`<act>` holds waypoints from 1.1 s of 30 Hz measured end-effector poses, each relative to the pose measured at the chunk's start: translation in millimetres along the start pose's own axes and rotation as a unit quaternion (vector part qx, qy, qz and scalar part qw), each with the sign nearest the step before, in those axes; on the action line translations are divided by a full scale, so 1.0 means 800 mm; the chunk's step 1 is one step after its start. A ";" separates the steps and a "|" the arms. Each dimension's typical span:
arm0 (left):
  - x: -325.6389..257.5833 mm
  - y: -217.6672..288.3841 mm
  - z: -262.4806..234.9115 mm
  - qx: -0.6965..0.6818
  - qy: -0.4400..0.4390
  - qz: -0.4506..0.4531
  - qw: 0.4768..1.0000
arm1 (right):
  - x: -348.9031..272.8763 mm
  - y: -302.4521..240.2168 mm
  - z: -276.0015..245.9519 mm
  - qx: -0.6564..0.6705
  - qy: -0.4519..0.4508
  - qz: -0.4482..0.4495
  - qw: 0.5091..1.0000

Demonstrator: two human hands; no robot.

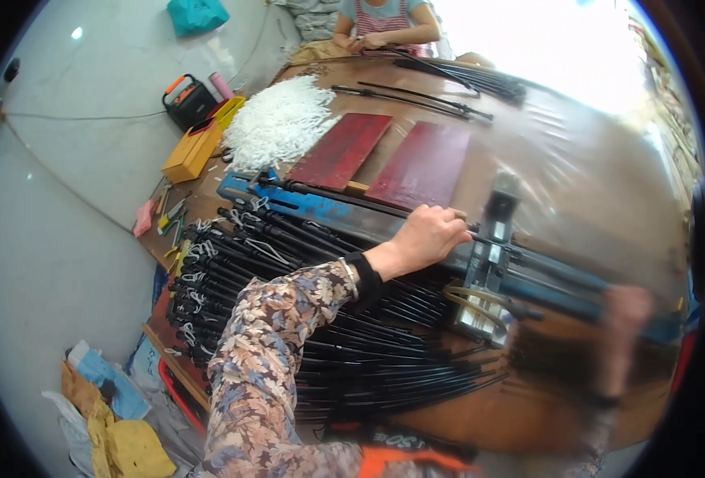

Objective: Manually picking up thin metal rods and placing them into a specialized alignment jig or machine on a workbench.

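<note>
My left hand [430, 237] is closed around a thin black umbrella frame [352, 197], which lies along a blue metal bench jig [320, 209]. The fingers are just left of the jig's metal clamp head [488, 259], where a curved hose runs. My right hand [627, 307] is smeared by motion over the jig's right end, so its fingers and anything in them cannot be made out. Below my left forearm, many more black umbrella frames [241, 263] are fanned out side by side, white cord loops at their left ends.
A heap of white plastic pieces [276, 119] and two dark red boards [420, 163] lie beyond the jig. At the left edge are a yellow box [189, 155] and small tools [173, 217]. Across the table [559, 159], a co-worker [384, 24] handles black frames. Bags [121, 422] lie lower left.
</note>
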State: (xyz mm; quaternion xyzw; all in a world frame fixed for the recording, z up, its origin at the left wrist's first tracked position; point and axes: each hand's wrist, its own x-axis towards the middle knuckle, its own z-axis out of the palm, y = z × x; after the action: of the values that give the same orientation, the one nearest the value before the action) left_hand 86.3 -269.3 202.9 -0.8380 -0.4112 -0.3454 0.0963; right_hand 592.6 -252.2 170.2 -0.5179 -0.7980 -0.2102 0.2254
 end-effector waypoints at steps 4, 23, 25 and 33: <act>0.010 -0.001 -0.010 0.027 -0.078 -0.045 0.996 | 0.034 -0.117 -0.060 0.064 0.094 -0.068 0.991; -0.008 -0.003 0.009 0.073 -0.102 -0.033 0.992 | 0.002 -0.226 -0.011 0.440 -0.050 -0.030 0.896; -0.008 -0.013 0.009 0.112 -0.086 0.016 0.990 | 0.011 -0.225 0.000 0.452 -0.015 -0.033 0.891; -0.032 -0.126 -0.054 0.221 -0.079 0.128 0.964 | -0.108 -0.211 -0.090 0.132 -0.259 -0.097 0.952</act>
State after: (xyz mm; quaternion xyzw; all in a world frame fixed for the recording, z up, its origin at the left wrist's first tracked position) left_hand -22.4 -239.2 205.8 -0.8663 -0.3727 -0.1635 0.2898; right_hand 478.2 -419.9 161.3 -0.4404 -0.8959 0.0172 0.0562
